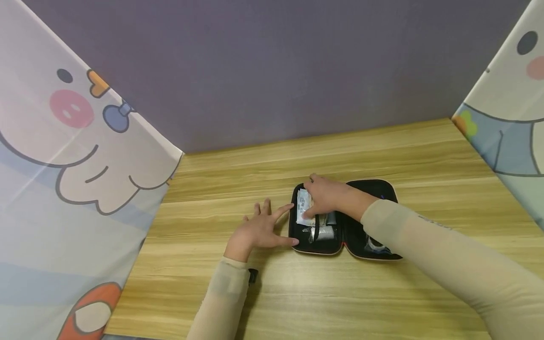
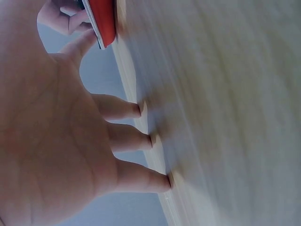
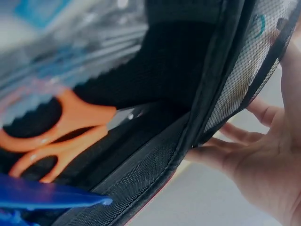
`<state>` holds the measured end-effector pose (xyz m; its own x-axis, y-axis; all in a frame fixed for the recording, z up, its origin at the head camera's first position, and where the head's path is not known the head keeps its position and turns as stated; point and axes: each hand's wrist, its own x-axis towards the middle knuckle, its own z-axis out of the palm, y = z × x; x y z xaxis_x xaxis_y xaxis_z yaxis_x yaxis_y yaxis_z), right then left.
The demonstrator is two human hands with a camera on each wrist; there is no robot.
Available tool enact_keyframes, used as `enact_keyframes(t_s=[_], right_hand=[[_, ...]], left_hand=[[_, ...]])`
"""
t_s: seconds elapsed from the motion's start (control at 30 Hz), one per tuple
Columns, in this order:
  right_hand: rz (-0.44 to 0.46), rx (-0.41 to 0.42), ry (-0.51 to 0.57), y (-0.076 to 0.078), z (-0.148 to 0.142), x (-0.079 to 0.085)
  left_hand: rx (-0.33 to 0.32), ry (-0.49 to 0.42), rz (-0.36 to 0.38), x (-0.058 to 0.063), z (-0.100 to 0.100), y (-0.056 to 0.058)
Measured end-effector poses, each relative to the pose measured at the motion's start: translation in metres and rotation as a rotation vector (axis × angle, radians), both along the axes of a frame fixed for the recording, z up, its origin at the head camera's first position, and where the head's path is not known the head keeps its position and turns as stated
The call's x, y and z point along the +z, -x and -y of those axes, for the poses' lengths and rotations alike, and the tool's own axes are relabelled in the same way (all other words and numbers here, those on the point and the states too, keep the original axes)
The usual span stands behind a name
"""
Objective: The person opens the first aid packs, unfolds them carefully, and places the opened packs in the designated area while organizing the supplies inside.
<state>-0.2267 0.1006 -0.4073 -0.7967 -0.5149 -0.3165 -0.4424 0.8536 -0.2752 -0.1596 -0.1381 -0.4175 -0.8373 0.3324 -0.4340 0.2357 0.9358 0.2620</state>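
An unzipped black-lined case (image 1: 354, 238) lies spread flat on the wooden table, its red outer shell showing in the left wrist view. My left hand (image 1: 259, 231) has its fingers spread; the thumb and index finger touch the case's left edge, and the other fingertips (image 2: 162, 182) rest on the tabletop. Over the case's left half, my right hand (image 1: 327, 196) spans a white printed packet (image 1: 303, 205) with fingers extended. A wrapped white roll (image 1: 324, 233) sits below it under a black strap. Orange-handled scissors (image 3: 80, 125) lie in the right half, partly under the right forearm in the head view.
Next to the scissors are a blue plastic item (image 3: 56, 193) and clear plastic wrapping (image 3: 89, 42). A grey panel (image 1: 297, 71) stands behind the table (image 1: 212, 198). Cartoon-printed cloths (image 1: 34, 198) hang at both sides.
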Motion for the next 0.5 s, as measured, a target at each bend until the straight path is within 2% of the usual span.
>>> enact_keyframes(t_s=[0.3, 0.5], right_hand=[[0.056, -0.010, 0.059, 0.0024, -0.0035, 0.0000], [0.076, 0.002, 0.062, 0.0020, -0.0059, 0.0019]], left_hand=[[0.005, 0.000, 0.002, 0.0013, -0.0016, -0.0002], [0.008, -0.005, 0.006, 0.0000, -0.0015, -0.0002]])
